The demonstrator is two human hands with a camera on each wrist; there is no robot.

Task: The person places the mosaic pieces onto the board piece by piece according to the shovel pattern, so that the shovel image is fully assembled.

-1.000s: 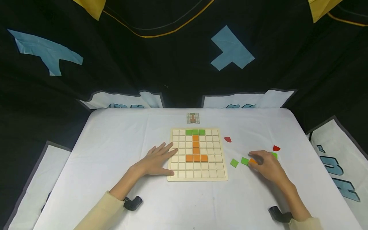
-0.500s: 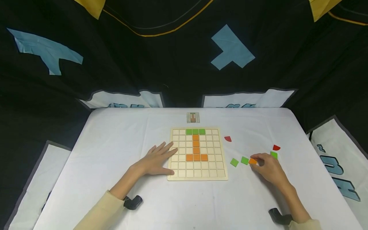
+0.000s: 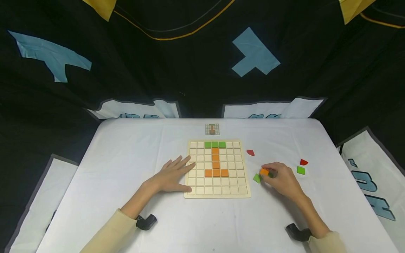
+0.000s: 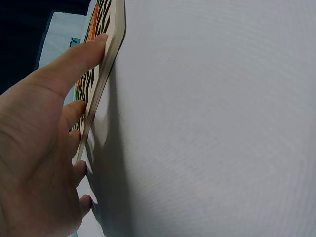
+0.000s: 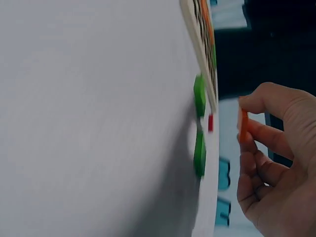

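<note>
My right hand pinches an orange square tile between thumb and fingers, raised off the table in the right wrist view. Below it lie two green square tiles, the nearer-to-board green tile and another green tile partly behind my fingers in the head view. My left hand is spread at the left edge of the wooden grid board, its thumb and fingertips touching the rim. On the board, green tiles form a short top row, and orange tiles make a column with a wider base.
A small pattern card lies beyond the board. One red quarter-round piece is right of the board. Farther right, a second red piece sits by a green tile. A white cloth covers the table.
My right hand has taken up the orange tile from beside the green tiles and moved left toward the board with it. My left hand has stayed in place.
</note>
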